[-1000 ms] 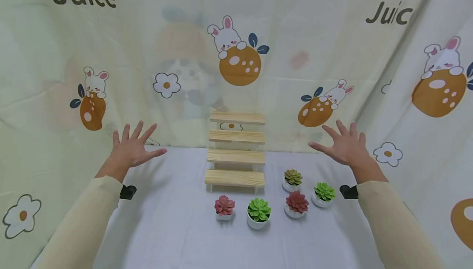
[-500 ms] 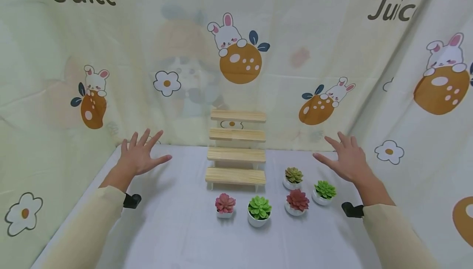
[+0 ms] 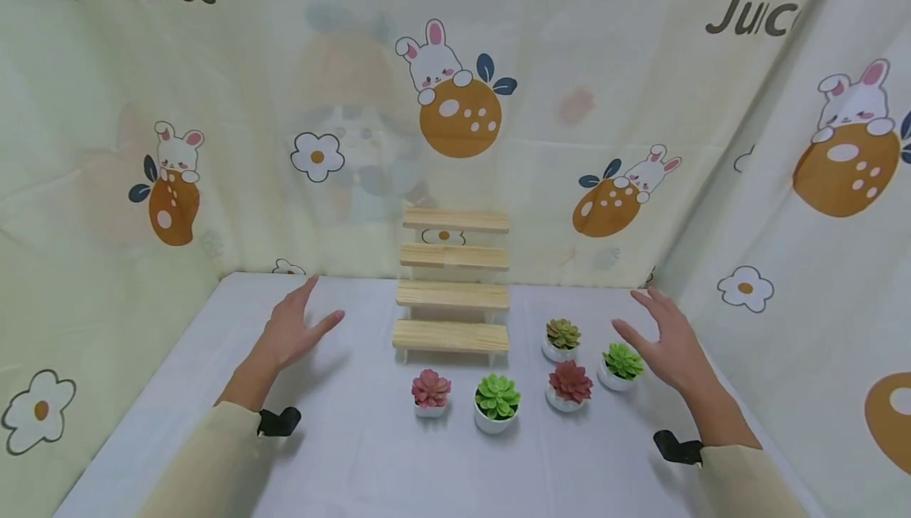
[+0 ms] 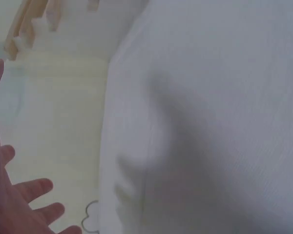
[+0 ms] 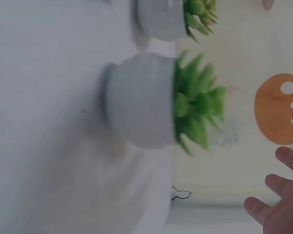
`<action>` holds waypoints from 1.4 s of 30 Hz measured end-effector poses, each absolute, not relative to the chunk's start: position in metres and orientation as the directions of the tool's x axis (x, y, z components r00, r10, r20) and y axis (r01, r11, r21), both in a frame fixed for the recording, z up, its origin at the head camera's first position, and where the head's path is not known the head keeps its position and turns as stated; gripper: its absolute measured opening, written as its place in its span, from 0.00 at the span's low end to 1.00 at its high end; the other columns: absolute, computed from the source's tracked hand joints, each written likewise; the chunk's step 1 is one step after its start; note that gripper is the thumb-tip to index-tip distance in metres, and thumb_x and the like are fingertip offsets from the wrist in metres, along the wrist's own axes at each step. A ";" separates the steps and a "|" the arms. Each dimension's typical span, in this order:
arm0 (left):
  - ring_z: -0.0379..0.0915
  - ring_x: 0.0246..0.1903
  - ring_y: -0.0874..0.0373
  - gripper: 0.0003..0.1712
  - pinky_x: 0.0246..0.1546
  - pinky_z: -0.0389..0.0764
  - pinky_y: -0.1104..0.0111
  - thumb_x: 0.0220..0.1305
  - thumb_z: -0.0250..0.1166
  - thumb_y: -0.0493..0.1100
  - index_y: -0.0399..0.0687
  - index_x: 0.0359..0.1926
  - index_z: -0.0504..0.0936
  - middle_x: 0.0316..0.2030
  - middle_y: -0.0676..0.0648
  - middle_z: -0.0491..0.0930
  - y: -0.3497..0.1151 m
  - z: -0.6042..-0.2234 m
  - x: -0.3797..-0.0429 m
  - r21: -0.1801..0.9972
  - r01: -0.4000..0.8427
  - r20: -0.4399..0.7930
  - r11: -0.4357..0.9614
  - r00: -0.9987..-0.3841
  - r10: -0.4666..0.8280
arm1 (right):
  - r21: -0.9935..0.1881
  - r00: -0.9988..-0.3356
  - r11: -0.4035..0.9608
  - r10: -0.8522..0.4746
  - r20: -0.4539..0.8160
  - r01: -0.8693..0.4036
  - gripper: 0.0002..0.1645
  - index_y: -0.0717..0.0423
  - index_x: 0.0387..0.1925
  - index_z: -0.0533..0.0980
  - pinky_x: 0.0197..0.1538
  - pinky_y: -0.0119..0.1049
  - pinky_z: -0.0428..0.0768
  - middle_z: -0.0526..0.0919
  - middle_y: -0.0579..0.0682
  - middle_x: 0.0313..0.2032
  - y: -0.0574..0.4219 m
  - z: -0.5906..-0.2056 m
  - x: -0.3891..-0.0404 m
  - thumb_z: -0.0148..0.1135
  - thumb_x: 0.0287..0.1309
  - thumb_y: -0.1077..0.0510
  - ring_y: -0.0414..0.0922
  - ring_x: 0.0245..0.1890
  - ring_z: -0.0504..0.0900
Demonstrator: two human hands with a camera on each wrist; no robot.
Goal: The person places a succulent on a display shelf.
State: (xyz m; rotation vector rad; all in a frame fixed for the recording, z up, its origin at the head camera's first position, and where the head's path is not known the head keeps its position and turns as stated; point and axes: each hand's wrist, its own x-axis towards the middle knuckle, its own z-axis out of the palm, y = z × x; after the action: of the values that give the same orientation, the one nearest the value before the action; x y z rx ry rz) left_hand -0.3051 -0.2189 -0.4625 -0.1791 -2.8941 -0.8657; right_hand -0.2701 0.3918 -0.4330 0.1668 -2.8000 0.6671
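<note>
My left hand (image 3: 288,330) hovers over the left side of the white table, fingers extended and thumb apart, holding nothing. On the right, my right hand (image 3: 672,344) is likewise spread, near a bright green succulent (image 3: 622,363) in a round white pot. Beside that plant stand an olive-green succulent (image 3: 563,335) and a dark red succulent (image 3: 570,382). Further left, a pink succulent (image 3: 430,390) and a larger green succulent (image 3: 497,399) sit in white pots before a wooden tiered stand (image 3: 451,295). The right wrist view shows the bright green plant (image 5: 198,102) upright on the table, apart from my fingers.
The stand has several light wood steps on clear supports, close to the back curtain (image 3: 342,241) printed with rabbits and fruit. A side curtain (image 3: 804,328) hangs at the right, another (image 3: 78,281) at the left. White cloth (image 3: 356,455) covers the table.
Both hands have come down and nearer, from in front of the curtain to over the table. The left has also moved right and turned more sideways. The plants and stand keep their places.
</note>
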 end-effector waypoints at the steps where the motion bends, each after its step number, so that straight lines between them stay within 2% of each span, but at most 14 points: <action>1: 0.47 0.77 0.31 0.57 0.76 0.55 0.34 0.69 0.56 0.72 0.45 0.82 0.44 0.79 0.31 0.51 -0.215 -0.465 -0.305 0.561 0.138 0.132 0.816 -0.988 0.076 | -0.444 -0.963 0.883 -0.030 0.268 -0.151 0.49 0.54 0.79 0.56 0.66 0.83 0.55 0.49 0.67 0.79 0.391 -0.437 -0.268 0.57 0.69 0.32 0.71 0.77 0.48; 6: 0.48 0.77 0.33 0.54 0.77 0.55 0.36 0.70 0.55 0.71 0.47 0.82 0.47 0.78 0.32 0.52 -0.196 -0.475 -0.304 0.655 0.080 0.068 0.751 -0.997 0.047 | -0.512 -0.968 0.857 0.074 0.239 -0.061 0.53 0.54 0.79 0.55 0.67 0.81 0.57 0.53 0.68 0.78 0.386 -0.458 -0.257 0.58 0.67 0.30 0.71 0.76 0.52; 11: 0.51 0.77 0.34 0.47 0.76 0.58 0.37 0.73 0.57 0.65 0.48 0.81 0.52 0.77 0.33 0.58 -0.181 -0.484 -0.300 0.702 0.041 0.032 0.711 -0.999 0.027 | -0.556 -0.969 0.831 0.127 0.213 -0.013 0.58 0.57 0.79 0.54 0.69 0.76 0.62 0.58 0.69 0.76 0.382 -0.480 -0.246 0.65 0.62 0.30 0.70 0.74 0.57; 14: 0.54 0.76 0.35 0.43 0.75 0.61 0.38 0.74 0.57 0.63 0.49 0.80 0.56 0.76 0.34 0.61 -0.173 -0.489 -0.298 0.756 0.033 0.018 0.654 -0.999 0.029 | -0.605 -0.970 0.796 0.154 0.187 0.009 0.65 0.58 0.81 0.48 0.69 0.72 0.66 0.59 0.70 0.75 0.380 -0.489 -0.242 0.70 0.57 0.32 0.69 0.74 0.59; 18: 0.60 0.74 0.38 0.38 0.74 0.67 0.42 0.75 0.58 0.59 0.47 0.77 0.62 0.74 0.36 0.66 -0.162 -0.494 -0.301 0.833 0.027 0.004 0.553 -0.999 0.042 | -0.700 -0.979 0.710 0.190 0.079 0.081 0.74 0.56 0.82 0.37 0.70 0.69 0.69 0.56 0.70 0.76 0.379 -0.493 -0.239 0.74 0.54 0.33 0.71 0.72 0.60; 23: 0.67 0.71 0.41 0.36 0.70 0.73 0.45 0.74 0.61 0.57 0.46 0.74 0.68 0.71 0.39 0.71 -0.146 -0.498 -0.304 0.881 0.012 -0.016 0.474 -0.998 0.055 | -0.799 -0.980 0.579 0.189 -0.062 0.162 0.75 0.54 0.82 0.31 0.71 0.67 0.68 0.51 0.71 0.78 0.382 -0.494 -0.239 0.74 0.56 0.37 0.72 0.73 0.60; 27: 0.74 0.66 0.42 0.33 0.64 0.81 0.50 0.74 0.62 0.52 0.40 0.73 0.69 0.66 0.37 0.76 -0.137 -0.501 -0.304 0.926 0.032 -0.002 0.377 -0.996 0.090 | -0.818 -0.975 0.537 0.184 -0.124 0.205 0.72 0.54 0.82 0.37 0.74 0.65 0.65 0.51 0.74 0.77 0.384 -0.497 -0.240 0.76 0.56 0.39 0.70 0.74 0.59; 31: 0.79 0.60 0.45 0.32 0.58 0.85 0.56 0.74 0.63 0.47 0.38 0.72 0.70 0.62 0.37 0.79 -0.130 -0.500 -0.302 0.949 0.039 0.000 0.311 -0.992 0.124 | -0.788 -0.973 0.574 0.189 -0.134 0.220 0.65 0.58 0.81 0.46 0.73 0.64 0.68 0.57 0.73 0.75 0.386 -0.502 -0.241 0.74 0.57 0.38 0.67 0.73 0.64; 38: 0.84 0.49 0.51 0.29 0.54 0.88 0.59 0.72 0.64 0.37 0.30 0.69 0.70 0.54 0.31 0.79 -0.123 -0.500 -0.301 0.993 0.014 -0.007 0.118 -0.984 0.178 | -0.791 -0.967 0.562 0.208 -0.150 0.244 0.61 0.65 0.77 0.54 0.74 0.58 0.70 0.62 0.70 0.74 0.384 -0.502 -0.241 0.75 0.57 0.38 0.65 0.74 0.63; 42: 0.85 0.46 0.52 0.28 0.51 0.89 0.58 0.71 0.64 0.35 0.29 0.68 0.71 0.51 0.33 0.80 -0.120 -0.501 -0.304 0.996 -0.004 -0.018 0.085 -0.986 0.168 | -0.773 -0.961 0.579 0.234 -0.148 0.260 0.61 0.66 0.76 0.58 0.60 0.37 0.82 0.66 0.70 0.72 0.384 -0.502 -0.240 0.75 0.55 0.36 0.63 0.72 0.68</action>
State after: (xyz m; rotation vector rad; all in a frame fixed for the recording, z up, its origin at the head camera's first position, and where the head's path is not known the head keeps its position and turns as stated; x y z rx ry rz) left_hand -0.3045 -0.1198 -0.5009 -0.1827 -2.4042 -2.2079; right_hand -0.2402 0.3844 -0.5024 -0.4409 -2.8178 1.3879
